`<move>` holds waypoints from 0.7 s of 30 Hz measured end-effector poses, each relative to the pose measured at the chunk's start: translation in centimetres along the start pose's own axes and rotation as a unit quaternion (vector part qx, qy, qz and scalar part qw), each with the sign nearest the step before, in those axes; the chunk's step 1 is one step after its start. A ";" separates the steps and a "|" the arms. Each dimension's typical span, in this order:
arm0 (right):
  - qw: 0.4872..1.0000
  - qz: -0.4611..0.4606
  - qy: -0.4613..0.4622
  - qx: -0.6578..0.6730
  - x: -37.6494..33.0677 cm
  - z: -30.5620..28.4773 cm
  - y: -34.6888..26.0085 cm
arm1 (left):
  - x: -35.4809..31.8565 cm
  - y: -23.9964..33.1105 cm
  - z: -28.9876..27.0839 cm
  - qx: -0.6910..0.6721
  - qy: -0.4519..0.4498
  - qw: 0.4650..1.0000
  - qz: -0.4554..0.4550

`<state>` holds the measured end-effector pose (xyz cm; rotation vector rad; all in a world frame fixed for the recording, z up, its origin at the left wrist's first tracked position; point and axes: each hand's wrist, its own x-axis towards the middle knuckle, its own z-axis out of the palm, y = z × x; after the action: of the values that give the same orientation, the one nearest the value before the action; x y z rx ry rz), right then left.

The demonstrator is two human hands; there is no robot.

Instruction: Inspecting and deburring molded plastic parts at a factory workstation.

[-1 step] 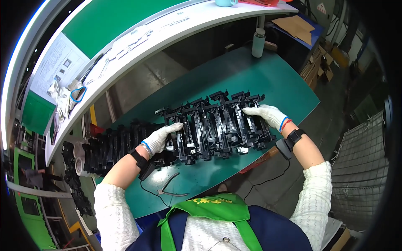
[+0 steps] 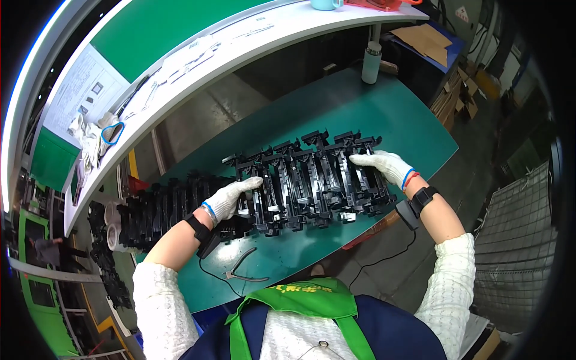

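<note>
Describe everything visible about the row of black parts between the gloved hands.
The row of black parts looks like glossy plastic: long, narrow pieces packed side by side, with jagged ends and some pale bits along the near edge. It spans left to right over the green table. The gloved left hand touches its left end, the gloved right hand its right.

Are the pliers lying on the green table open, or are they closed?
Open: the pliers lie with their two handles spread wide apart.

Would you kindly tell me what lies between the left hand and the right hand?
A row of black parts lies there, as the head view shows.
</note>
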<state>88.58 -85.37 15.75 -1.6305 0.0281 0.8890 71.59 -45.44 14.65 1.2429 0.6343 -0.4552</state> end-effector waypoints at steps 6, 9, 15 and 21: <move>1.000 0.007 -0.009 0.022 -1.3 0.4 0.1 | -0.6 -0.5 0.2 0.067 0.047 0.997 -0.016; 0.999 -0.023 -0.006 0.023 -1.1 1.6 0.5 | 0.4 -1.1 1.0 0.003 0.013 1.000 -0.005; 1.000 0.004 -0.018 0.015 -1.0 1.6 0.7 | 0.3 -1.6 0.3 0.013 0.035 0.999 0.021; 0.999 -0.022 -0.044 0.001 -1.0 1.1 0.8 | -2.5 -1.0 -0.1 0.079 0.001 0.996 -0.039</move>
<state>86.90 -85.06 15.64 -1.5833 -0.0690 0.9253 69.11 -45.61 15.55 1.3716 0.6606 -0.5780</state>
